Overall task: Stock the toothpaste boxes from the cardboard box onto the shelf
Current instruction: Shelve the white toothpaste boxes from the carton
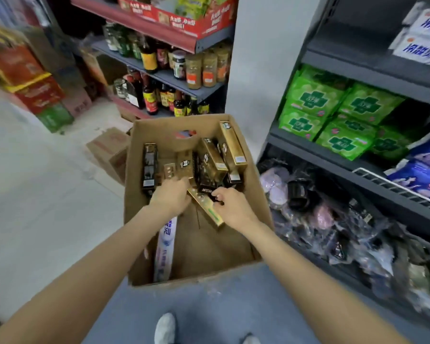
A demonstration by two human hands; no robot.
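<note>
Gold and black toothpaste boxes (210, 157) lie jumbled against the far wall of the cardboard box (262, 192), which we take as our landmark. Our left hand (170, 196) reaches into its middle, fingers curled down among them; whether it grips one we cannot tell. Our right hand (230, 206), beside it, pinches a gold toothpaste box (205, 207). A white and blue box (164, 249) leans on its near-left wall. Right of it stands the shelf (372, 167).
</note>
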